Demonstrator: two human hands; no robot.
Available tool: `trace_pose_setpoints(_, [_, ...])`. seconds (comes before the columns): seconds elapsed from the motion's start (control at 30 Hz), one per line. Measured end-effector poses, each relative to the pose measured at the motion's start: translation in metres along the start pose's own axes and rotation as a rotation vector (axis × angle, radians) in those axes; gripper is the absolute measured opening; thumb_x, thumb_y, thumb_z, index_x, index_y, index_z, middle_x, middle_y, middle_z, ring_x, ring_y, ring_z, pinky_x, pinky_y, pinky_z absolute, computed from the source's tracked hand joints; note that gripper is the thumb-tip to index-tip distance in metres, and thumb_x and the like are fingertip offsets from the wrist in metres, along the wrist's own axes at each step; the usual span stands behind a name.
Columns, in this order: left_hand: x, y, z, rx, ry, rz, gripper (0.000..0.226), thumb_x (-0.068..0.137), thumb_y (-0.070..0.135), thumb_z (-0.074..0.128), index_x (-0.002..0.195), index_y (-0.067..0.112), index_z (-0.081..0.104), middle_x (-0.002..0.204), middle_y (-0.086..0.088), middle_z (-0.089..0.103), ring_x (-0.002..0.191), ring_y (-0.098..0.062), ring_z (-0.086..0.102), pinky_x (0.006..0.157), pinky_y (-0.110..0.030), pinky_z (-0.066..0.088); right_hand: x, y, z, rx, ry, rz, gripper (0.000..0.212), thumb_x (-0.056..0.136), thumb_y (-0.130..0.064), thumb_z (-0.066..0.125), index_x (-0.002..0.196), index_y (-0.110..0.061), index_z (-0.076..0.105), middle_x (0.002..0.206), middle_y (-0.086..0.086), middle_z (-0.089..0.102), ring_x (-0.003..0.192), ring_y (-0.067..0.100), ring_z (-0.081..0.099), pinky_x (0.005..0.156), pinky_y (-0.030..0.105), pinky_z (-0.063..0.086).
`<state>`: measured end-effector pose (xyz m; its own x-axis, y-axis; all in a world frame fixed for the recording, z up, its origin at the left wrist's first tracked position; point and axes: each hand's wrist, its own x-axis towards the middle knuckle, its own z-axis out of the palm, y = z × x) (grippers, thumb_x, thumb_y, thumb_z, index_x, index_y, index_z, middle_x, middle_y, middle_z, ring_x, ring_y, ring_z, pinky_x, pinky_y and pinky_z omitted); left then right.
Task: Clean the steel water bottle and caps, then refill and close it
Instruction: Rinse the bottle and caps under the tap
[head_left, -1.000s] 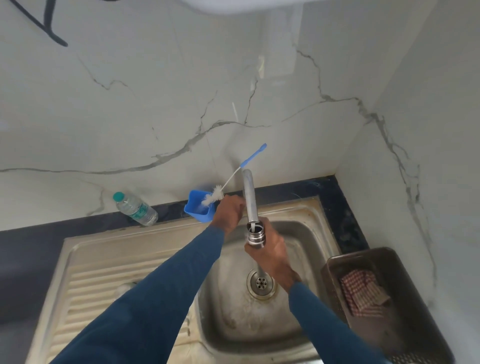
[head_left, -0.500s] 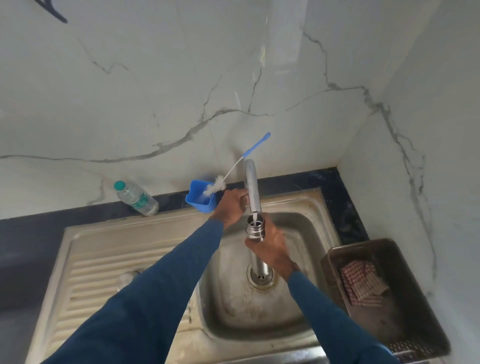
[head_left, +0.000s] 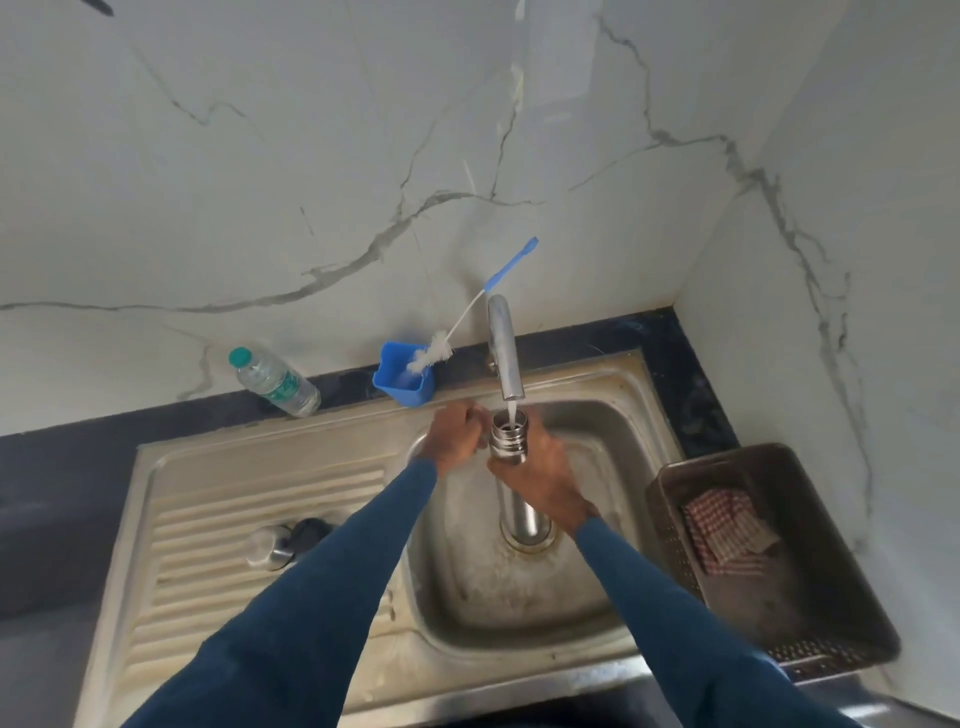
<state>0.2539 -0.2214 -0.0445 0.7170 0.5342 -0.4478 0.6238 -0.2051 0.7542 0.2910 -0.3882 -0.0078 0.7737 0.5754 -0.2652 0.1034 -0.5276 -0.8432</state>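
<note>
fingers (head_left: 538, 432) of right hand (head_left: 545, 475) round the open, ribbed-neck steel bottle (head_left: 509, 442) under running tap (head_left: 506, 353); left hand (head_left: 457, 436) unclear

Both arms reach forward, right hand (head_left: 540, 467) wrapped round the steel bottle (head_left: 510, 440), left hand (head_left: 456, 435) curled close beside its neck.

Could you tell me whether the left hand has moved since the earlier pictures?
Yes. The left hand has drawn away from the blue cup, toward the person, to beside the neck of the steel bottle.
</note>
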Motion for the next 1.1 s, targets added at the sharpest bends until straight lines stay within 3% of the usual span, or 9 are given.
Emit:
trace_pose_setpoints(0.1, [-0.004,-0.005,0.000,-0.102,-0.011,-0.042,0.028,0.106,0.008,0.044,0.100,0.004,0.071,0.089,-0.010,0.077,0.071,-0.021,0.072,0.072,-0.040,0.061,0.001,-0.001,-0.005,0.034,0.053,-0.035,0.059,0.079,-0.016,0.085,0.125,-0.032,0.052,0.095,-0.012,0.070,0.080,0.005,0.070,0.059,0.014,0.054])
trace_pose_setpoints(0.2, [-0.014,-0.006,0.001,-0.125,-0.032,-0.101,0.031,0.109,0.013,0.042,0.106,0.004,0.071,0.097,-0.013,0.077,0.086,-0.028,0.076,0.078,-0.039,0.063,-0.002,-0.001,-0.006,-0.025,-0.014,-0.026,0.056,0.078,-0.016,0.083,0.119,-0.037,0.051,0.093,-0.016,0.068,0.084,0.009,0.070,0.059,0.010,0.049])
trace_pose_setpoints(0.3, [-0.014,-0.004,0.001,-0.198,-0.045,-0.128,0.032,0.112,0.017,0.041,0.111,0.004,0.070,0.104,-0.015,0.077,0.090,-0.024,0.073,0.082,-0.036,0.062,0.002,0.002,-0.005,0.000,0.064,-0.013,0.056,0.079,-0.016,0.083,0.120,-0.035,0.051,0.092,-0.014,0.069,0.079,0.004,0.069,0.058,0.011,0.050])
trace_pose_setpoints(0.5, [-0.020,-0.007,0.004,-0.255,-0.022,-0.167,0.036,0.112,0.019,0.040,0.109,0.001,0.071,0.099,-0.014,0.077,0.088,-0.025,0.072,0.090,-0.045,0.061,0.007,0.001,-0.003,-0.004,-0.011,-0.021,0.055,0.079,-0.023,0.084,0.123,-0.030,0.051,0.095,-0.010,0.070,0.082,0.008,0.071,0.062,0.023,0.058])
trace_pose_setpoints(0.63, [-0.026,-0.018,0.007,-0.253,-0.042,-0.227,0.036,0.108,0.018,0.039,0.103,0.004,0.072,0.090,-0.008,0.078,0.082,-0.024,0.072,0.092,-0.051,0.062,0.002,0.004,0.000,-0.053,-0.083,-0.006,0.053,0.079,-0.021,0.085,0.121,-0.025,0.052,0.094,-0.011,0.068,0.084,0.013,0.071,0.061,0.018,0.052])
trace_pose_setpoints(0.73, [-0.025,-0.017,0.005,-0.282,-0.021,-0.239,0.040,0.112,0.023,0.038,0.112,0.001,0.071,0.105,-0.014,0.078,0.085,-0.026,0.071,0.094,-0.049,0.060,0.000,0.013,0.000,-0.018,0.044,0.024,0.056,0.077,-0.021,0.083,0.123,-0.029,0.052,0.095,-0.011,0.070,0.083,0.008,0.070,0.067,0.025,0.057])
trace_pose_setpoints(0.87, [-0.037,-0.022,0.007,-0.236,-0.045,-0.240,0.039,0.113,0.027,0.039,0.111,0.007,0.073,0.109,-0.013,0.078,0.085,-0.025,0.070,0.091,-0.046,0.061,-0.008,0.019,0.004,-0.067,-0.053,0.062,0.057,0.078,-0.021,0.082,0.122,-0.028,0.047,0.094,-0.015,0.065,0.092,0.015,0.071,0.065,0.020,0.048])
trace_pose_setpoints(1.0, [-0.036,-0.017,0.011,-0.259,-0.028,-0.246,0.037,0.114,0.025,0.040,0.108,0.005,0.072,0.101,-0.011,0.076,0.083,-0.024,0.068,0.081,-0.037,0.059,-0.005,0.023,0.005,0.006,0.083,0.093,0.057,0.078,-0.025,0.084,0.122,-0.029,0.048,0.097,-0.012,0.067,0.085,0.010,0.070,0.069,0.026,0.057])
trace_pose_setpoints(1.1, [-0.043,-0.018,0.016,-0.213,-0.011,-0.263,0.040,0.113,0.026,0.042,0.107,0.005,0.076,0.098,-0.010,0.078,0.081,-0.023,0.068,0.083,-0.039,0.060,-0.007,0.030,0.007,-0.098,-0.049,0.073,0.055,0.077,-0.031,0.082,0.121,-0.031,0.049,0.097,-0.012,0.067,0.090,0.016,0.070,0.069,0.026,0.051])
